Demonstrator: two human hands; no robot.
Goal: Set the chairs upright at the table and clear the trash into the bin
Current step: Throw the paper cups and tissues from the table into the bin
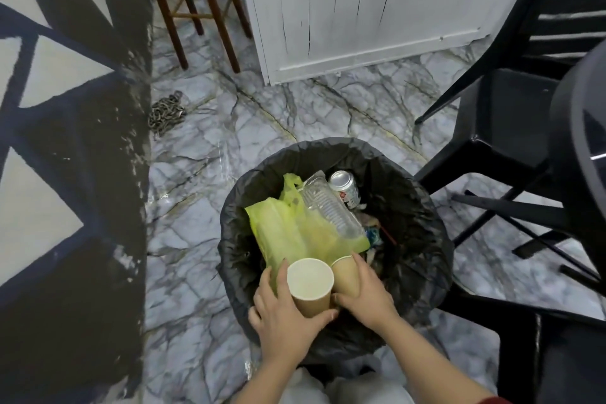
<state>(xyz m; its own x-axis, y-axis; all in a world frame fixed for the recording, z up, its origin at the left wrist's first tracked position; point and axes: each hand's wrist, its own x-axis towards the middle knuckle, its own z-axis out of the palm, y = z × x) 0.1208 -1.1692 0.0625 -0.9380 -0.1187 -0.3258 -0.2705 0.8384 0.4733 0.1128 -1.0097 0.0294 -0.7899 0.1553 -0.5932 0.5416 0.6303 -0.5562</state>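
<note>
A round bin [423, 259] lined with a black bag stands on the marble floor just in front of me. Inside lie a yellow-green plastic bag [288, 229], a clear plastic bottle [331, 207] and a silver drink can [344, 185]. My left hand [285, 318] grips a tan paper cup [311, 285] with a white inside, held over the bin's near edge. My right hand [367, 292] holds a second tan paper cup [346, 275] right beside the first; the two cups touch.
A black chair [511, 141] stands upright at the right, beside a dark round table edge [577, 147]. A white cabinet [360, 10] and brown wooden stool legs [196, 10] are behind the bin. A metal chain [165, 113] lies by the patterned wall at left.
</note>
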